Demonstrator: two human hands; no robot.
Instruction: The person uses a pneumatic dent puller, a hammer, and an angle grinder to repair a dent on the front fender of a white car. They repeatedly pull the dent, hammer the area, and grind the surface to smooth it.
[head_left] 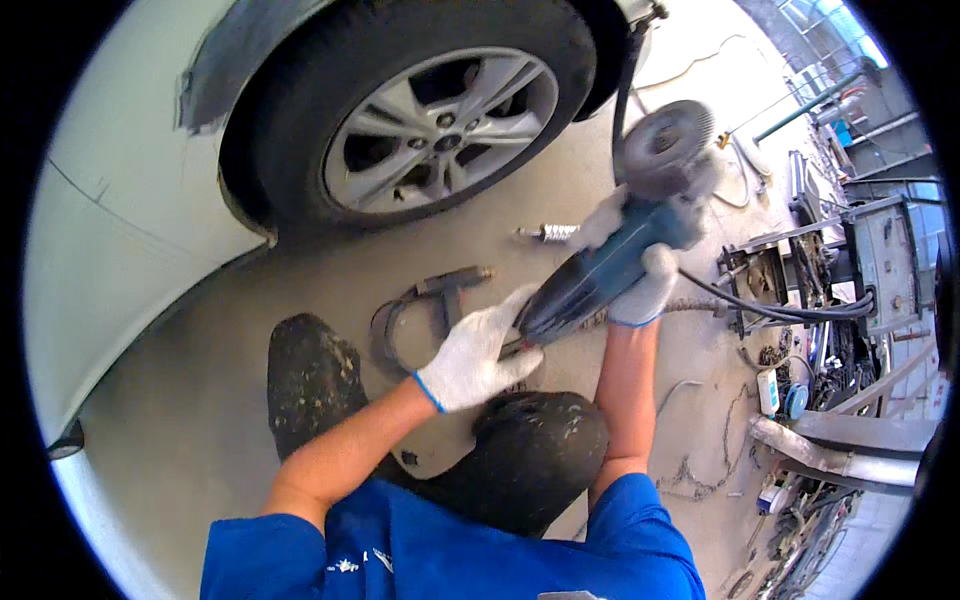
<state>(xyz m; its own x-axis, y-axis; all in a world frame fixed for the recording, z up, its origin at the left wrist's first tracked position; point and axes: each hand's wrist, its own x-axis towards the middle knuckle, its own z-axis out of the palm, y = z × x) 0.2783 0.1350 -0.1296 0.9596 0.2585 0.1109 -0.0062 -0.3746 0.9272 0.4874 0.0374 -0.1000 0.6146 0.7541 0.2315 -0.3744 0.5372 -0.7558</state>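
Note:
Both my hands, in white knit gloves with blue cuffs, hold a teal angle grinder (pixel 600 268) tilted above the floor to my right. My left hand (pixel 478 350) is closed about its rear end, thumb on the top side. Around the body nearer the head is my right hand (pixel 648 290), its fingers partly hidden by the tool. A round grey disc (pixel 668 145) faces up at the far end, apart from the car. The disc and tool head look blurred.
A pale car (pixel 130 180) with a grey patch above its wheel (pixel 440 130) stands ahead and left. On the floor lie a pistol-shaped tool with a hose (pixel 447 295) and a silvery coil-like piece (pixel 552 233). Racks of metal parts (pixel 890 260) and cables line the right.

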